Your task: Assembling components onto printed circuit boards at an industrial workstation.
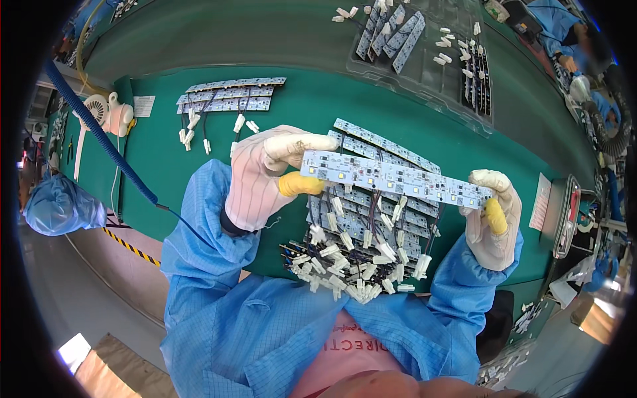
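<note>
A long white LED circuit strip [391,178] is held level above the green bench between both hands. My left hand [262,176], in a white glove with a yellow finger cot, pinches its left end. My right hand [494,212], gloved the same way, grips its right end. Directly beneath lies a stack of similar strips [371,219] with dark wires and several white connectors [345,265] fanned toward my body. Blue sleeves cover both forearms.
A smaller pile of strips [229,96] with connectors lies at the back left. A clear plastic tray [424,60] with more strips sits at the back. A small white fan [106,113] and a blue coiled hose [99,136] are at the left. A co-worker in blue [570,33] is at the far right.
</note>
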The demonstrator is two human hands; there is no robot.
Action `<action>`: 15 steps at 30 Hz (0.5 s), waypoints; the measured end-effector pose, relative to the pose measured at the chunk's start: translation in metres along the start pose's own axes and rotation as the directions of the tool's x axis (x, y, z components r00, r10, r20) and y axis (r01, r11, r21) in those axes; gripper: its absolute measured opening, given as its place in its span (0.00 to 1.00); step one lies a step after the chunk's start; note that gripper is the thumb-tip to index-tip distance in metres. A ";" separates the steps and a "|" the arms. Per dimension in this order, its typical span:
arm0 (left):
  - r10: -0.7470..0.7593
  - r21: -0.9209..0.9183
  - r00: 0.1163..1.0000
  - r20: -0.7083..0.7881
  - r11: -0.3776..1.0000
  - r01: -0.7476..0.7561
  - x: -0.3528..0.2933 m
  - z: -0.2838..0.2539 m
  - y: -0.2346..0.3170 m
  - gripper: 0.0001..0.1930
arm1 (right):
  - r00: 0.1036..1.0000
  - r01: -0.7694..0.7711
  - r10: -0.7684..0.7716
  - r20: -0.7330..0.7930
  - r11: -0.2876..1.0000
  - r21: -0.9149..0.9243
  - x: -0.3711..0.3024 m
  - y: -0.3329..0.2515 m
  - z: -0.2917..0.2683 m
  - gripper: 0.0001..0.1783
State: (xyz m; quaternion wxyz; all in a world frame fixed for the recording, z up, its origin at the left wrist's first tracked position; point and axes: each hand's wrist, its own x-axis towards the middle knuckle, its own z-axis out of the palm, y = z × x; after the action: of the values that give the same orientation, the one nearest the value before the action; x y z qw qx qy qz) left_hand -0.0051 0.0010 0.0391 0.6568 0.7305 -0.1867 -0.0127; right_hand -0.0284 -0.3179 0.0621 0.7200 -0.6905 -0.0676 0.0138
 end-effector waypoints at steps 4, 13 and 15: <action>-0.003 -0.120 1.000 -0.019 0.993 0.001 -0.001 0.005 -0.002 0.18 | 0.998 -0.039 0.035 0.056 0.997 0.070 -0.001 -0.003 0.000 0.19; 0.226 0.101 0.974 0.005 0.969 -0.226 0.001 -0.001 -0.010 0.19 | 0.998 -0.064 0.065 -0.005 0.994 0.089 -0.005 -0.010 -0.002 0.17; 0.018 -0.123 0.997 -0.074 0.992 -0.027 -0.001 0.002 -0.007 0.18 | 0.994 -0.110 0.110 -0.005 0.994 -0.017 -0.004 -0.012 -0.003 0.17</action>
State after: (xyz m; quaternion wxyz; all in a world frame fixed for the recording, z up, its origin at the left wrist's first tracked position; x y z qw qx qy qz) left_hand -0.0048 -0.0006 0.0322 0.7073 0.6862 -0.1697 0.0097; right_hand -0.0327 -0.3217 0.0738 0.7121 -0.6996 -0.0282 0.0516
